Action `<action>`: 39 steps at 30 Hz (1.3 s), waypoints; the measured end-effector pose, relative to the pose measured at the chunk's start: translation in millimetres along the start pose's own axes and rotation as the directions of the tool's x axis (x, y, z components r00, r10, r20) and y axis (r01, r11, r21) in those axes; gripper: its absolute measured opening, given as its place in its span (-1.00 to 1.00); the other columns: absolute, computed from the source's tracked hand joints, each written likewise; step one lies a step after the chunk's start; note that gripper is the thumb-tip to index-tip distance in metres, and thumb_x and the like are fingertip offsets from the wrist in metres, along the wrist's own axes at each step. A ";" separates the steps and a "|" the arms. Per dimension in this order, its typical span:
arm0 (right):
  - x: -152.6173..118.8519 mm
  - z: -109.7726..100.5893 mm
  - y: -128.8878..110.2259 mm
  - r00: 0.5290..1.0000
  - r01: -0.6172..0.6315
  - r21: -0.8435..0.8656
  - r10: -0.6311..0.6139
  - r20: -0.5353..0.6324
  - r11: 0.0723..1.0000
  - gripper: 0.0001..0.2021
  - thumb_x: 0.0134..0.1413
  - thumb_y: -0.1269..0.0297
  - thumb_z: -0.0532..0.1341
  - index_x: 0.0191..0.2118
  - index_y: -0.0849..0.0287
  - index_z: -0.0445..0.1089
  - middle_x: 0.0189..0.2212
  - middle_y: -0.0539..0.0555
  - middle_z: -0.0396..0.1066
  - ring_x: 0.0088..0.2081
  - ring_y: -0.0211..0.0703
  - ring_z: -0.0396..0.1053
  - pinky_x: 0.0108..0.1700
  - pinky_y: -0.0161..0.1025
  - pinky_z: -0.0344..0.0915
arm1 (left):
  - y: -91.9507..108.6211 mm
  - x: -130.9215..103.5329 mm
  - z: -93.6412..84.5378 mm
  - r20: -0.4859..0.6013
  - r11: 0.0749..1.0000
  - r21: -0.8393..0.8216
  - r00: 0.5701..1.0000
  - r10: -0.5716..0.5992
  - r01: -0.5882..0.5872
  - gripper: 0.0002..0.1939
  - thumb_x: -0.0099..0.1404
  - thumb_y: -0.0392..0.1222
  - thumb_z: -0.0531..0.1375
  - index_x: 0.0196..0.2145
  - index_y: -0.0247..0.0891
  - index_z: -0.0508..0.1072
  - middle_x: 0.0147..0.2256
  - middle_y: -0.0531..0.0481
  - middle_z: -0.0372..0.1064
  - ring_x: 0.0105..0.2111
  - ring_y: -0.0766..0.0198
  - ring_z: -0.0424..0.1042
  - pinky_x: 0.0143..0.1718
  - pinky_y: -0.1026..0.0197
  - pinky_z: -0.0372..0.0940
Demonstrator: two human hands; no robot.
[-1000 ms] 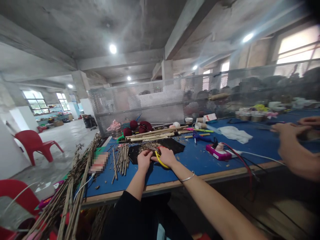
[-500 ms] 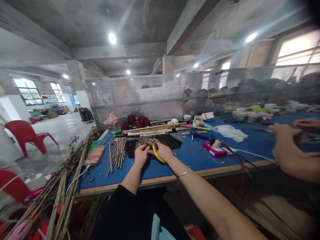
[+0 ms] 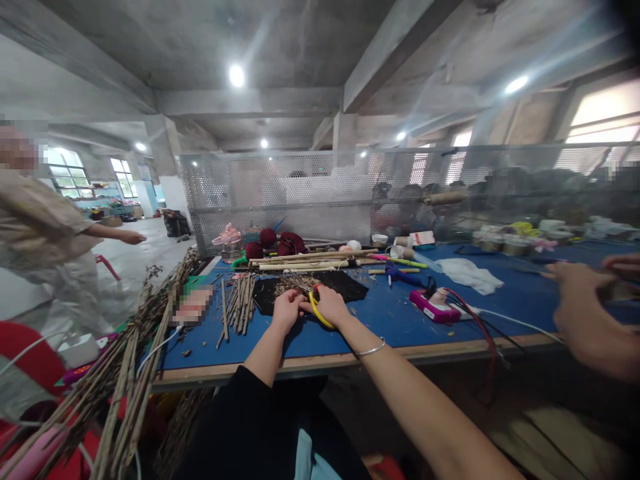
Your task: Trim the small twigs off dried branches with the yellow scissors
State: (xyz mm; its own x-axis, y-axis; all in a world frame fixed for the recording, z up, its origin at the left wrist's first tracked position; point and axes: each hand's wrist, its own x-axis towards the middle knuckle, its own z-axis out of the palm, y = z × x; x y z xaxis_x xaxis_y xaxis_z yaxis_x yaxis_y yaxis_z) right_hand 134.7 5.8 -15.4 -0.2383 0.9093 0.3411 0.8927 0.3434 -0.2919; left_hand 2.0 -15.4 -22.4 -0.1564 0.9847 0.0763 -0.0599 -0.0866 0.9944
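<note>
Yellow-handled scissors (image 3: 320,313) are in my right hand (image 3: 331,307), its fingers wrapped round the handles and the blades pointing forward over a black cloth (image 3: 345,283). Close beside it, my left hand (image 3: 289,311) is closed, its fingertips pinched near the blades; what they hold is too small to make out. Small brown cut pieces (image 3: 290,283) lie heaped on the cloth just beyond both hands. To the left of the cloth, a bunch of short brown sticks (image 3: 241,303) lies on the blue table (image 3: 260,350).
Long dry stalks (image 3: 133,373) lean at the table's left edge. Behind the cloth are pale rods (image 3: 310,265) and dark red yarn balls (image 3: 290,245). A purple power strip (image 3: 434,308) with cables sits right. A co-worker's hands (image 3: 580,287) are far right; a person (image 3: 45,227) stands left.
A person has come into view at the left, in front of the red chair. The view has shifted slightly. My hands stay together at the scissors over the cloth.
</note>
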 end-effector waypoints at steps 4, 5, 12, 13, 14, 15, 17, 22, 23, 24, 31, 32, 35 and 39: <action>-0.4 -1.5 -0.6 1.000 0.015 0.007 -0.015 0.004 1.000 -0.34 -0.17 -0.27 0.06 -0.11 0.22 0.22 -0.18 0.21 0.33 -0.13 0.03 0.27 -0.16 -0.16 0.10 | -2.1 1.1 -0.1 0.000 1.000 -0.001 1.000 0.016 -0.016 -0.81 0.10 -0.30 0.15 -0.28 -0.37 0.41 -0.38 -0.09 0.43 -0.57 0.42 0.33 -0.67 0.43 0.18; -0.6 -1.9 -0.8 1.000 0.016 0.006 -0.016 0.008 1.000 -0.34 -0.17 -0.27 0.07 -0.11 0.23 0.23 -0.18 0.22 0.33 -0.13 0.03 0.27 -0.16 -0.17 0.10 | -2.8 1.5 -0.3 -0.004 1.000 0.004 1.000 0.022 -0.022 -0.81 0.10 -0.29 0.15 -0.28 -0.37 0.42 -0.38 -0.09 0.43 -0.57 0.42 0.33 -0.67 0.43 0.18; -0.7 -1.7 0.9 0.999 0.042 0.039 -0.042 0.000 0.998 -0.37 -0.14 -0.25 0.06 -0.11 0.21 0.23 -0.20 0.19 0.34 -0.12 -0.01 0.28 -0.16 -0.20 0.11 | -4.4 2.7 -1.5 -0.005 0.999 0.008 0.999 0.038 -0.038 -0.81 0.07 -0.24 0.18 -0.32 -0.35 0.45 -0.40 -0.08 0.43 -0.59 0.44 0.31 -0.68 0.44 0.18; -0.5 -1.1 1.5 0.999 0.043 0.048 -0.043 0.002 0.998 -0.37 -0.14 -0.25 0.06 -0.11 0.21 0.23 -0.20 0.19 0.34 -0.12 -0.02 0.29 -0.16 -0.21 0.11 | -4.1 2.6 -1.6 -0.001 0.999 0.005 0.999 0.036 -0.036 -0.81 0.07 -0.24 0.18 -0.33 -0.36 0.45 -0.40 -0.08 0.43 -0.59 0.44 0.31 -0.68 0.44 0.18; -0.3 -0.6 2.0 0.999 0.041 0.056 -0.042 0.004 0.998 -0.37 -0.14 -0.25 0.06 -0.11 0.21 0.23 -0.20 0.18 0.35 -0.13 -0.03 0.30 -0.17 -0.23 0.12 | -3.9 2.5 -1.6 0.003 0.999 0.003 0.999 0.034 -0.034 -0.81 0.08 -0.24 0.18 -0.33 -0.36 0.45 -0.40 -0.08 0.43 -0.58 0.44 0.31 -0.67 0.45 0.18; -0.1 -0.2 2.3 0.999 0.039 0.059 -0.039 0.008 0.997 -0.37 -0.14 -0.25 0.06 -0.11 0.21 0.23 -0.21 0.18 0.35 -0.14 -0.04 0.30 -0.17 -0.24 0.12 | -3.8 2.5 -1.6 0.006 0.999 -0.001 0.999 0.033 -0.033 -0.81 0.08 -0.24 0.17 -0.32 -0.36 0.45 -0.39 -0.07 0.43 -0.58 0.44 0.31 -0.67 0.45 0.18; -0.1 -0.2 2.3 0.999 0.031 0.056 -0.032 0.021 0.998 -0.37 -0.14 -0.26 0.05 -0.13 0.21 0.23 -0.23 0.18 0.36 -0.16 -0.05 0.32 -0.20 -0.25 0.13 | -4.0 2.8 -1.6 0.006 0.999 -0.005 0.999 0.031 -0.031 -0.80 0.09 -0.25 0.17 -0.29 -0.35 0.44 -0.39 -0.07 0.43 -0.58 0.43 0.32 -0.67 0.45 0.18; -1.3 -4.1 -1.5 0.998 -0.015 -0.018 0.016 0.060 1.000 -0.34 -0.17 -0.33 -0.02 -0.18 0.20 0.26 -0.28 0.19 0.40 -0.22 0.00 0.36 -0.26 -0.23 0.17 | -4.9 4.2 -1.1 -0.044 0.999 0.028 0.998 0.043 -0.042 -0.74 0.09 -0.26 0.16 -0.23 -0.36 0.43 -0.36 -0.09 0.44 -0.58 0.42 0.32 -0.67 0.42 0.19; -1.6 -5.0 -2.5 0.998 -0.026 -0.037 0.028 0.062 0.999 -0.33 -0.18 -0.34 -0.02 -0.19 0.20 0.27 -0.29 0.20 0.40 -0.22 0.01 0.36 -0.25 -0.22 0.17 | -4.8 4.3 -1.0 -0.056 0.998 0.037 0.997 0.046 -0.044 -0.73 0.09 -0.27 0.16 -0.21 -0.36 0.43 -0.35 -0.10 0.44 -0.58 0.42 0.32 -0.68 0.42 0.19; -1.8 -5.9 -3.4 0.997 -0.034 -0.051 0.037 0.063 0.998 -0.33 -0.18 -0.34 -0.03 -0.19 0.20 0.28 -0.29 0.21 0.40 -0.22 0.02 0.36 -0.25 -0.22 0.17 | -4.6 4.3 -0.9 -0.067 0.998 0.046 0.997 0.046 -0.043 -0.73 0.09 -0.27 0.17 -0.21 -0.36 0.43 -0.35 -0.11 0.44 -0.57 0.41 0.33 -0.68 0.42 0.19; -3.2 -7.7 -7.9 0.995 -0.071 -0.068 0.076 0.070 0.995 -0.38 -0.17 -0.33 -0.02 -0.27 0.16 0.35 -0.31 0.21 0.42 -0.23 0.02 0.38 -0.24 -0.23 0.19 | -3.3 4.9 -1.4 -0.158 0.994 0.106 0.986 0.051 -0.034 -0.70 0.05 -0.23 0.21 -0.22 -0.37 0.45 -0.40 -0.10 0.43 -0.59 0.41 0.32 -0.67 0.42 0.21; -3.4 -7.4 -8.1 0.995 -0.073 -0.072 0.078 0.069 0.995 -0.37 -0.17 -0.33 -0.02 -0.27 0.16 0.34 -0.30 0.21 0.42 -0.23 0.02 0.37 -0.24 -0.22 0.19 | -3.9 5.4 -1.6 -0.177 0.994 0.107 0.983 0.053 -0.034 -0.70 0.04 -0.22 0.22 -0.24 -0.38 0.45 -0.42 -0.08 0.43 -0.60 0.42 0.31 -0.67 0.42 0.21; -3.3 -5.4 -7.6 0.997 -0.064 -0.089 0.068 0.043 0.994 -0.34 -0.20 -0.34 0.00 -0.22 0.18 0.31 -0.29 0.22 0.41 -0.22 0.04 0.37 -0.22 -0.19 0.18 | -7.0 7.7 -2.7 -0.221 0.994 0.103 0.973 0.067 -0.045 -0.73 0.01 -0.20 0.23 -0.29 -0.38 0.44 -0.49 -0.04 0.40 -0.63 0.45 0.28 -0.67 0.43 0.19; -1.9 -2.0 -5.8 1.000 -0.016 -0.078 0.017 0.012 0.997 -0.31 -0.23 -0.34 0.03 -0.18 0.20 0.26 -0.26 0.22 0.39 -0.19 0.03 0.35 -0.20 -0.18 0.17 | -11.8 10.7 -5.0 -0.186 0.987 0.136 0.976 0.115 -0.090 -0.76 0.00 -0.16 0.23 -0.36 -0.34 0.45 -0.57 0.04 0.35 -0.66 0.46 0.24 -0.67 0.43 0.17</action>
State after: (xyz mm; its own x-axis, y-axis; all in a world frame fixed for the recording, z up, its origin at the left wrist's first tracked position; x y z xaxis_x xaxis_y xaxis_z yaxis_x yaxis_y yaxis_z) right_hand 130.7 1.6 -12.6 -0.2272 0.9179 0.3254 0.9237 0.3090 -0.2265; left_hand -3.9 -4.6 -33.7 -0.3433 0.9228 0.1752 0.0891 -0.1537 0.9841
